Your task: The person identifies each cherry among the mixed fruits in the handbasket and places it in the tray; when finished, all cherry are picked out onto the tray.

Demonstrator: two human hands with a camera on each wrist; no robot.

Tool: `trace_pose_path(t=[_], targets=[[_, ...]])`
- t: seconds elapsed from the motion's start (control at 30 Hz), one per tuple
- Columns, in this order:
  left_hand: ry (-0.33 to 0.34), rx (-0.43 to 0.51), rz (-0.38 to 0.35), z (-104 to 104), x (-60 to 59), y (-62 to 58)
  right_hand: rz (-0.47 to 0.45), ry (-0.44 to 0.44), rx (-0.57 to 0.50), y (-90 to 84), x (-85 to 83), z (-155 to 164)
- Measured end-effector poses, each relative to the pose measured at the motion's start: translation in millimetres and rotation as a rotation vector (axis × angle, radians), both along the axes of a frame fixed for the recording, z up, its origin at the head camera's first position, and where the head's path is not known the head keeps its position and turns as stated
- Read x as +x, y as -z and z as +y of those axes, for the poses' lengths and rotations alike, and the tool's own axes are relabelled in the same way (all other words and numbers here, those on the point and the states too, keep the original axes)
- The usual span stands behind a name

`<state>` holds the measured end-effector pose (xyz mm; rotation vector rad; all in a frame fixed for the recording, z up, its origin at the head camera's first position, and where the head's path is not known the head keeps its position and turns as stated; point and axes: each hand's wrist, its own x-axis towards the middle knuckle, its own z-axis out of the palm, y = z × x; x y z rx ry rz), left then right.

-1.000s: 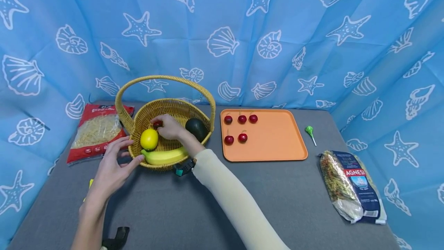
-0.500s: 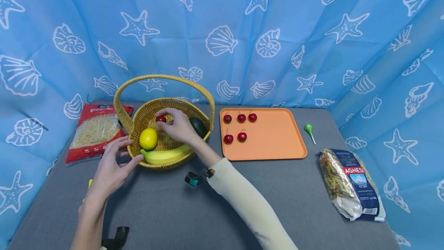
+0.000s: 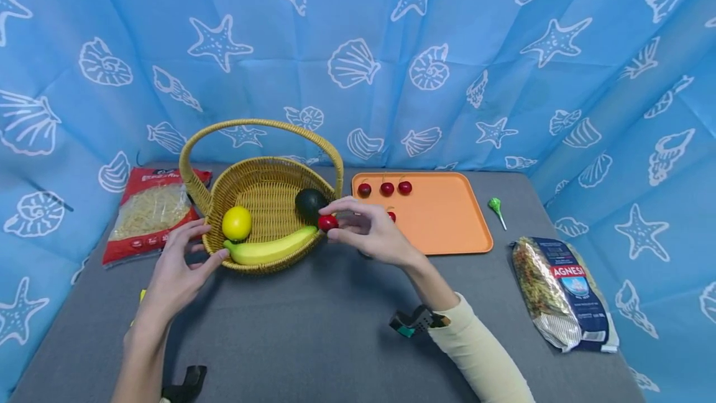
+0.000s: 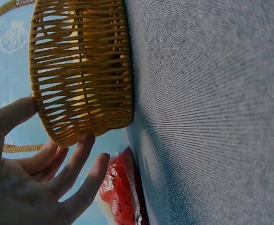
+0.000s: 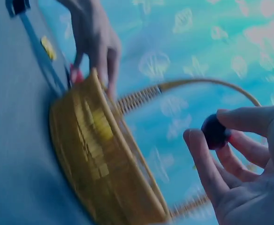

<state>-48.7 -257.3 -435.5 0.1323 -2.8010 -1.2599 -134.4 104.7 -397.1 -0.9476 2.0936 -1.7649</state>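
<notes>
My right hand (image 3: 371,229) pinches a dark red cherry (image 3: 327,223) between thumb and fingertips, just off the right end of the wicker basket (image 3: 268,204). In the right wrist view the cherry (image 5: 215,131) sits between the fingertips, held in the air. My left hand (image 3: 181,269) holds the basket's left end, thumb at the near rim and fingers around the side. Inside the basket lie a yellow lemon (image 3: 237,223), a banana (image 3: 271,250) along the near side and a dark avocado (image 3: 311,204) at the right. The left wrist view shows the woven wall (image 4: 83,70) beside my fingers.
An orange tray (image 3: 442,222) bears several cherries, partly hidden behind my right hand. A green lollipop (image 3: 495,205) and a pasta bag (image 3: 565,294) lie further right. A red pasta bag (image 3: 148,210) lies left of the basket, whose tall handle (image 3: 263,122) arches above it.
The right hand has lifted the cherry out of the basket's left part and carried it right, past the avocado. The left hand stays at the basket.
</notes>
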Motion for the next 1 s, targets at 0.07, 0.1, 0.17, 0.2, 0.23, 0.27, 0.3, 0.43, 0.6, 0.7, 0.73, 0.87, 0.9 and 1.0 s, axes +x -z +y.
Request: trace_pose_path(t=[0.07, 0.1, 0.17, 0.2, 0.23, 0.27, 0.3, 0.43, 0.6, 0.7, 0.73, 0.87, 0.9, 1.0], targets=[[-0.002, -0.001, -0.006, -0.3, 0.0, 0.4, 0.008, 0.050, 0.026, 2.5, -2.1, 23.6], [-0.004, -0.001, -0.007, -0.3, 0.0, 0.5, 0.021, 0.082, 0.047, 4.5, -4.1, 34.7], [-0.004, -0.002, -0.008, -0.4, -0.2, 0.8, 0.037, 0.153, 0.088, 10.0, -9.3, 55.3], [-0.003, -0.001, -0.007, -0.4, -0.3, 0.8, 0.042, 0.185, 0.109, 14.2, -12.8, 64.5], [-0.003, 0.000, -0.006, -0.4, -0.4, 0.9, 0.043, 0.219, 0.131, 18.7, -16.4, 72.9], [-0.002, 0.000, -0.004, -0.4, -0.5, 0.9, 0.045, 0.252, 0.159, 23.6, -20.1, 80.7], [0.000, 0.001, -0.003, -0.3, -0.5, 0.9, 0.038, 0.284, 0.182, 28.7, -23.8, 87.7], [0.001, 0.003, 0.001, -0.3, -0.4, 0.7, -0.023, 0.390, 0.252, 50.7, -37.6, 110.4], [-0.002, 0.005, -0.007, 1.1, 0.2, 0.6, -0.044, 0.458, 0.346, 72.2, -48.2, 126.8], [-0.002, 0.011, -0.009, 1.8, 0.4, 0.5, -0.014, 0.463, 0.406, 79.0, -50.8, 131.8], [-0.002, 0.011, -0.007, 1.9, 0.4, 0.4, -0.003, 0.461, 0.424, 80.0, -51.1, 132.8], [0.000, 0.008, 0.002, 1.0, 0.4, -0.2, 0.023, 0.435, 0.475, 81.4, -52.1, 135.6], [0.000, 0.006, 0.003, 0.7, 0.4, -0.3, 0.024, 0.427, 0.486, 81.2, -52.3, 135.8], [-0.001, 0.004, 0.003, 0.0, 0.4, -0.7, 0.015, 0.404, 0.503, 81.4, -53.4, 136.6]])
